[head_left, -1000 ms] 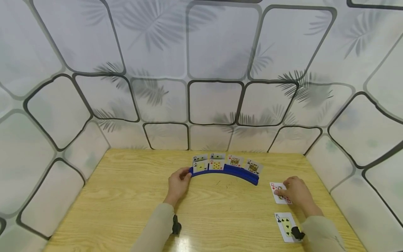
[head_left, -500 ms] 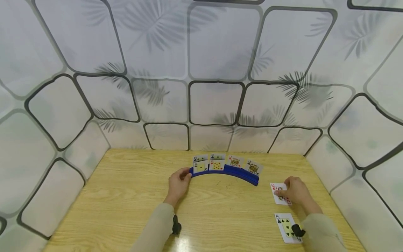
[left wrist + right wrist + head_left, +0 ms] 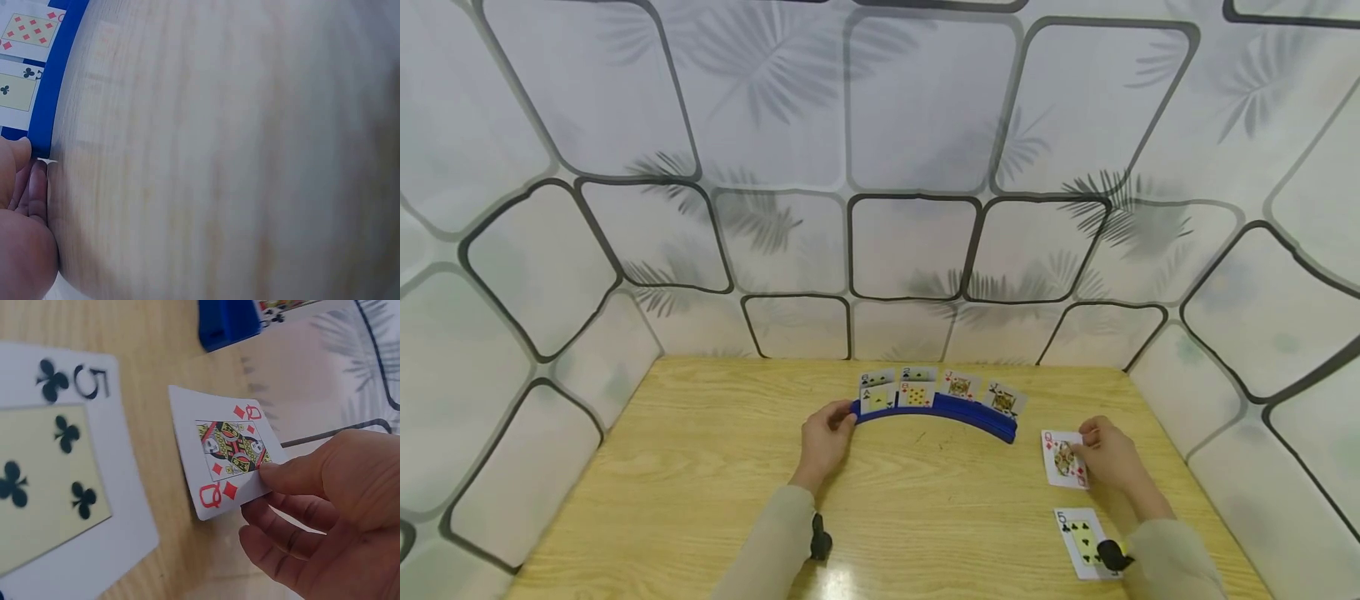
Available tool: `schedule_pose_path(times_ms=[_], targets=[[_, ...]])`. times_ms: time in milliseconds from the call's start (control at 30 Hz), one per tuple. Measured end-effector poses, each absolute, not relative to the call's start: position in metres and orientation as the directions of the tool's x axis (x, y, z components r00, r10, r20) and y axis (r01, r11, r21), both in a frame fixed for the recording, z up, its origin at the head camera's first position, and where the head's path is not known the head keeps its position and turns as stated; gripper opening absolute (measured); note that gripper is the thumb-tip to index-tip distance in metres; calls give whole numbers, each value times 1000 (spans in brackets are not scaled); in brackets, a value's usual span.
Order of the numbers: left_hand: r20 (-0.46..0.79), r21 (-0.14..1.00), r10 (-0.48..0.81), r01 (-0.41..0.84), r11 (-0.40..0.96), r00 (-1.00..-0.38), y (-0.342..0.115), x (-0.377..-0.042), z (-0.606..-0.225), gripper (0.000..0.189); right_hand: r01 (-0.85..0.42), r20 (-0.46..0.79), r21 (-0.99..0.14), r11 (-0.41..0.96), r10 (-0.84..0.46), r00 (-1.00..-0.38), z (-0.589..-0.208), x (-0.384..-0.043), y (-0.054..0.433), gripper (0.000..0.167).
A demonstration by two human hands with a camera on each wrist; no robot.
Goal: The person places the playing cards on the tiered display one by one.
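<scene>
In the head view, a curved blue card holder point(image 3: 973, 414) stands toward the back of the table with several playing cards upright in it. My left hand point(image 3: 825, 440) grips the holder's left end, its thumb point(image 3: 19, 153) on the blue edge beside an ace of clubs point(image 3: 14, 94). At the right, my right hand point(image 3: 1112, 457) pinches a queen of diamonds point(image 3: 234, 447) by its right edge. The right wrist view shows the thumb on the card's face, fingers behind, and the card tilted up from the table. A five of clubs point(image 3: 1081, 537) lies face up nearer the person.
Jacks point(image 3: 961, 384) fill the holder's right half in one row, while its left half has cards in two rows. Patterned fabric walls point(image 3: 910, 250) enclose the wooden table point(image 3: 700, 467) at the back and both sides.
My right thumb has shifted from the middle of the queen of diamonds toward its right edge, and the card has moved slightly, now showing more of its face. The left hand stays on the holder.
</scene>
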State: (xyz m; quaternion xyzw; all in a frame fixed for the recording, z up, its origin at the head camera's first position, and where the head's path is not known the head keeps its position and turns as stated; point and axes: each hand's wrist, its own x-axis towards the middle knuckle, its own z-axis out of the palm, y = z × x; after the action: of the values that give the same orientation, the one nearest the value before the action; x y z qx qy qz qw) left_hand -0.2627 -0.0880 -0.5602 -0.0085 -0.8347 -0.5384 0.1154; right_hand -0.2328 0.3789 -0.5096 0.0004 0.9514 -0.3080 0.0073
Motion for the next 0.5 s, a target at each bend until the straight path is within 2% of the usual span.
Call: schedule_pose_path(times_ms=[267,500], targets=[[207,900,-114,143,412,-972,-87,-262,-558,26,-42,29,-688,724,-29,-999,-491,-222,373,34],[196,905,-116,134,404,-974,-87,-262,-560,26,-142,128,-721,678,-72,-989,-478,-216,361,33]])
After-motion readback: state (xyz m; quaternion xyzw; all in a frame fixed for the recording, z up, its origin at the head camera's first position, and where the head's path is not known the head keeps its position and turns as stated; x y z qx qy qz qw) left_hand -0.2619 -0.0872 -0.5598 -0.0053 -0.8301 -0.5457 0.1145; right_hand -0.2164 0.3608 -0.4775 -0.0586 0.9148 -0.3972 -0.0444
